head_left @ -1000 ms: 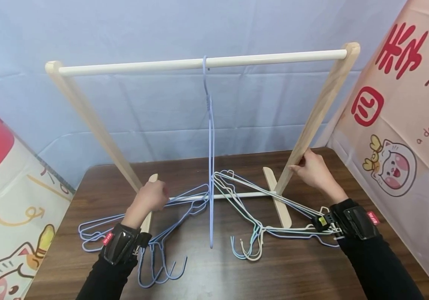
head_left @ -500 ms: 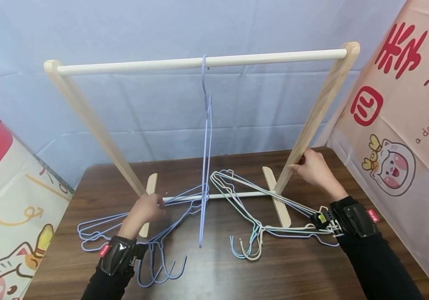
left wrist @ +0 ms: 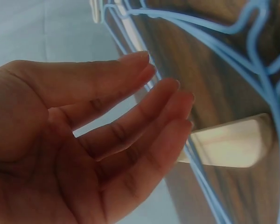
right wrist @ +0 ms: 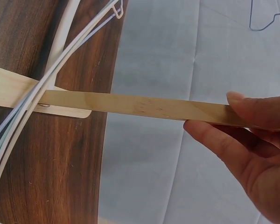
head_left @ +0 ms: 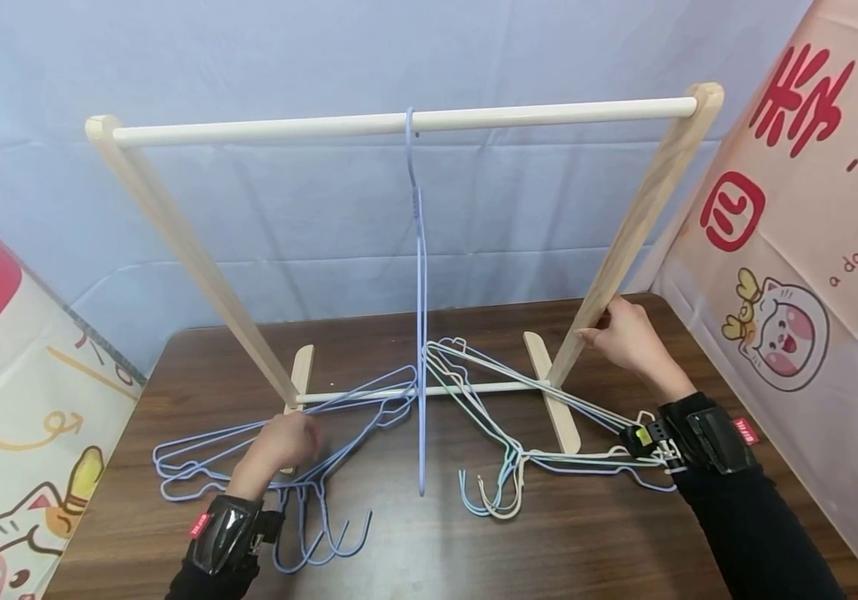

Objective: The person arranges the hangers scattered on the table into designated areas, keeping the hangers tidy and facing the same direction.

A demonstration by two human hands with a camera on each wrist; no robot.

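Note:
Fingers loosely bent and holding nothing, my left hand [head_left: 286, 442] hovers over the blue wire hangers [head_left: 311, 482] at the left; its palm and apart thumb show in the left wrist view. My right hand [head_left: 631, 337] pinches the right upright [head_left: 642, 200] of a wooden clothes rack low down, thumb on one face and fingers on the other [right wrist: 256, 149]. From the rack's white top rod [head_left: 286, 131], near the middle, hangs a single blue hanger [head_left: 421, 333], seen edge-on. White, green and blue hangers [head_left: 522, 454] lie in an overlapping bunch on the right.
The rack's left upright [head_left: 197, 258] leans outward toward the top. Its wooden feet [left wrist: 233, 140] rest on the dark wooden table [head_left: 414, 567], partly under the hangers. A pale cloth [head_left: 309, 50] hangs behind, and printed cloths [head_left: 781, 208] stand at both sides.
My left hand has come down and toward me, away from the rack's left foot. The hanging hanger has swung left and back. My right hand keeps its place on the upright.

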